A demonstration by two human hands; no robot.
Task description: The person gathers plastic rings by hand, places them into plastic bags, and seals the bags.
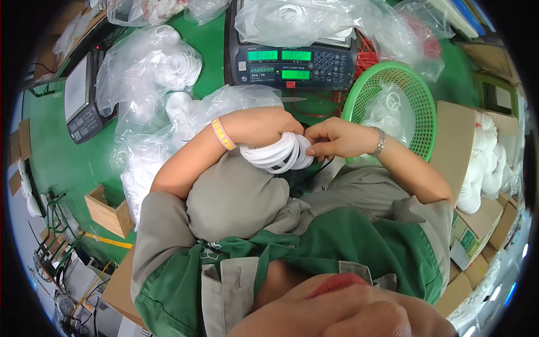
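The green floor [70,168] spreads beneath everything. On it, to the left, lie clear plastic bags [146,163] filled with white pieces, many of them ring-shaped. At the right stands an open cardboard box [447,132] holding white bundles, and just in front of it a green basket [429,112] with more clear plastic inside. Ahead of the person sits a dark scale [331,70], its display lit, with a clear bag on top.

The two hands are close together in front of the lap; whether they touch I cannot tell. The left hand [266,124] is curled over the top of a loose bunch of white rings [269,158], gripping it from above. The right hand [337,139] has its thumb against the bunch's right edge, but its fingertips are partly hidden, so I cannot tell whether they pinch a ring.

The rings look light and thin, probably plastic or rubber, with a little bend in them and little risk of breaking. Their surface seems smooth, so they would likely slide over one another and fan out. A firm hold around the whole bunch at its upper edge suits them; a single ring is best pinched at its outer rim.
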